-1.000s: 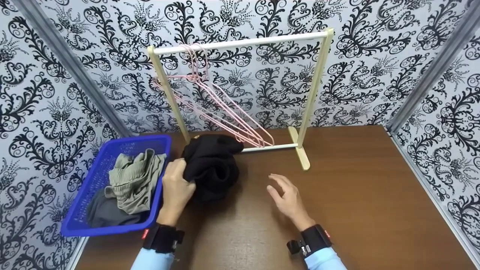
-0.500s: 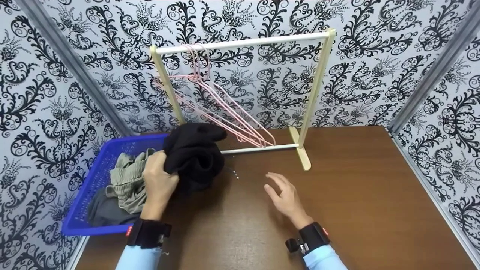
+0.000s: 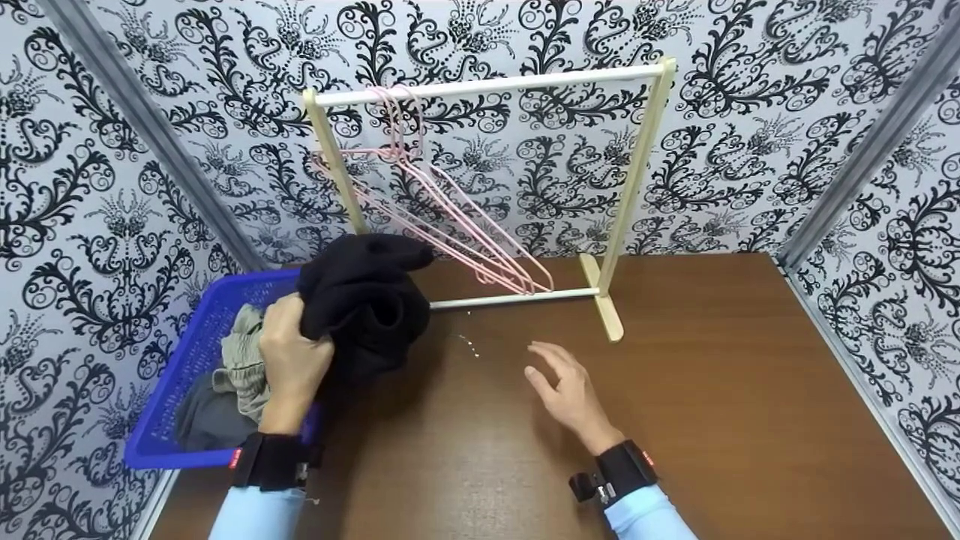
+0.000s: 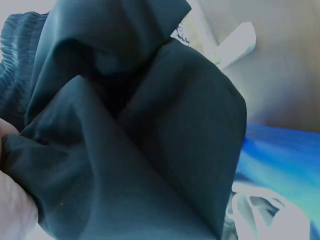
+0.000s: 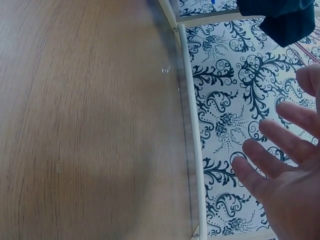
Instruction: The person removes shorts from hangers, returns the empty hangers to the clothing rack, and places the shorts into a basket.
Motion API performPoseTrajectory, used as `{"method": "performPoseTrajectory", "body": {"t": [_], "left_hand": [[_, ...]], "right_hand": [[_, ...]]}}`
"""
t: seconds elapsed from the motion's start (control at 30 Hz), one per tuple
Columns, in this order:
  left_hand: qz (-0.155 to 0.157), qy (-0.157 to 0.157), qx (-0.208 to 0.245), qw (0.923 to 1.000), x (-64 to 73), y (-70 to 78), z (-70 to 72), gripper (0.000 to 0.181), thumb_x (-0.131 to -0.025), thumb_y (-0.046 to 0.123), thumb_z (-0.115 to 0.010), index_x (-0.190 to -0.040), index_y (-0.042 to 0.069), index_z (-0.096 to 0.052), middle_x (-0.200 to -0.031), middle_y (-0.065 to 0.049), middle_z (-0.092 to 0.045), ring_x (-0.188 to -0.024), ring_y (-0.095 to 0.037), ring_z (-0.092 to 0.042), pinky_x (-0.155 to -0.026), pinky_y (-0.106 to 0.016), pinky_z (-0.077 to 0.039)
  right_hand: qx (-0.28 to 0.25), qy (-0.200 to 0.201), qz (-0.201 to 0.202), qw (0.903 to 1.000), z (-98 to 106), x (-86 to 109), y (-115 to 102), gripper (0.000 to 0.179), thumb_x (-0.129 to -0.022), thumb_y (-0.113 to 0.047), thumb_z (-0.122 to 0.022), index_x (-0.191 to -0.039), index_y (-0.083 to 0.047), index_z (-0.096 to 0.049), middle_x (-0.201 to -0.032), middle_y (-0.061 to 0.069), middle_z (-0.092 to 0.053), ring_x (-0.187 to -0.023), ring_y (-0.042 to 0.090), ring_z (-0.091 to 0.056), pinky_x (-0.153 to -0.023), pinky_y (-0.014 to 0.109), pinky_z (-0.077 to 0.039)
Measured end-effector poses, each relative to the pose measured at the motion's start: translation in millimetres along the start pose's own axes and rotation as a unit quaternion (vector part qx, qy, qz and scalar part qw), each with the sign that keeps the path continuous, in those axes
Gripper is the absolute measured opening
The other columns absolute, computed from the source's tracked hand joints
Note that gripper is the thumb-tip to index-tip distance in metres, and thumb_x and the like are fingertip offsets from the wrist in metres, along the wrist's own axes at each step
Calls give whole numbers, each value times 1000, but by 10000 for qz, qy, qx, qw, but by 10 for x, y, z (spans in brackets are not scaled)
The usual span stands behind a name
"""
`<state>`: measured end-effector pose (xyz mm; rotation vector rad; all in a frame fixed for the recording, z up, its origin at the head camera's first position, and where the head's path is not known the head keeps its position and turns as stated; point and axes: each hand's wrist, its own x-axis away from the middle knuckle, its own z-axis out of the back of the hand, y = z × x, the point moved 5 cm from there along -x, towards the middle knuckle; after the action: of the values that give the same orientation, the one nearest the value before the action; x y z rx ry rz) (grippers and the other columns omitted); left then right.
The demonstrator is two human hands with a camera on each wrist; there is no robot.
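Observation:
Bunched black pants hang from my left hand, which grips them at one side, over the right edge of a blue basket. A gathered elastic waistband shows in the left wrist view, with part of the hand at the left edge. The pants hide part of the basket and the foot of the rack's left post. My right hand is held over the table with nothing in it; its fingers are spread in the right wrist view.
Inside the basket lie a khaki garment with an elastic band and a dark grey one. Behind stands a rack with a white top bar, and pink hangers hang at its left. Small white specks dot the brown table.
My left hand has carried the black pants leftward, from the table beside the basket to over its right edge, uncovering white specks. The right hand has stayed nearly in place.

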<state>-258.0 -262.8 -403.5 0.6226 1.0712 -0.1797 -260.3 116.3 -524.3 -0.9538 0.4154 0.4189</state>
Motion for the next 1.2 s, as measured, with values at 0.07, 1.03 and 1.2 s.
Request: {"method": "performPoseTrajectory", "body": {"t": [0.07, 1.03, 1.2], "left_hand": [[4, 68, -9, 10000, -21, -30, 34, 21, -69, -7, -57, -90, -9, -60, -90, -28, -63, -86, -49, -57, -82, -56, -45], [654, 702, -467, 9943, -32, -626, 544, 20, -66, -5, -56, -84, -11, -52, -87, -31, -51, -85, -52, -46, -84, -58, -36], [703, 856, -676, 9915, 4, -746, 611, 20, -62, -7, -55, -81, -10, -48, -85, -31, -47, -84, -51, -40, -83, -59, -34]], "right_hand": [[17, -3, 16, 10000, -5, 1, -4, 33, -96, -11, -70, -127, 1, -69, -131, 19, -67, -125, 39, -61, -105, 56, -47], [53, -13, 49, 10000, -35, -33, -27, 36, -95, -12, -70, -129, 3, -67, -131, 21, -67, -124, 40, -62, -105, 56, -47], [69, -15, 48, 10000, -32, -31, -35, 38, -95, -11, -70, -130, 3, -66, -131, 21, -67, -123, 40, -62, -104, 56, -48]]}}
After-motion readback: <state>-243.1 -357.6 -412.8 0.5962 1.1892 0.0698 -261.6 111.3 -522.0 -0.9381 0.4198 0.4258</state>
